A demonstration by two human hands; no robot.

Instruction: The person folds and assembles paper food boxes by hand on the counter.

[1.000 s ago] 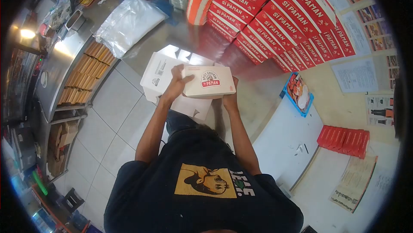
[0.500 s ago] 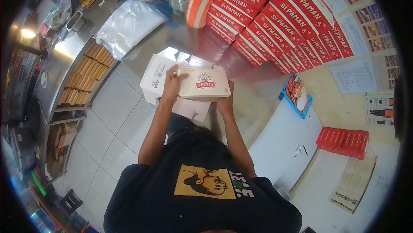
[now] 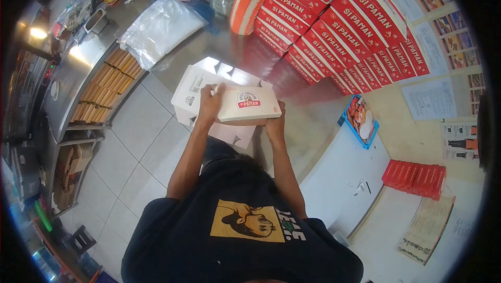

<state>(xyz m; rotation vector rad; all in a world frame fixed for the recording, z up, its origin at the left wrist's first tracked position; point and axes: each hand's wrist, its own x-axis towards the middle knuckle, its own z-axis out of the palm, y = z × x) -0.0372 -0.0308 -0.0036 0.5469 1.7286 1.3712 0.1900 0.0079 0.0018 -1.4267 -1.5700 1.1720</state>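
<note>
A white cardboard food box with a red "Spicy Chicken Si Paman" logo is held in front of my body, above the steel counter. My left hand is closed on its left end, the fingers curled at the edge. At the other end, my right hand grips the right corner from the side, with part of its fingers hidden by the box. Partly folded white cardboard with open flaps spreads behind, left of and below the box; whether it joins the box I cannot tell.
Tall stacks of red "Si Paman" boxes stand at the counter's back right, beside orange-striped packaging. Clear plastic bags lie at the back left. A blue-framed food picture and small red boxes are to the right.
My left hand's fingers have curled in at the box's left end, and the thumb no longer stretches across the top. The box has tilted slightly; my right hand keeps its hold.
</note>
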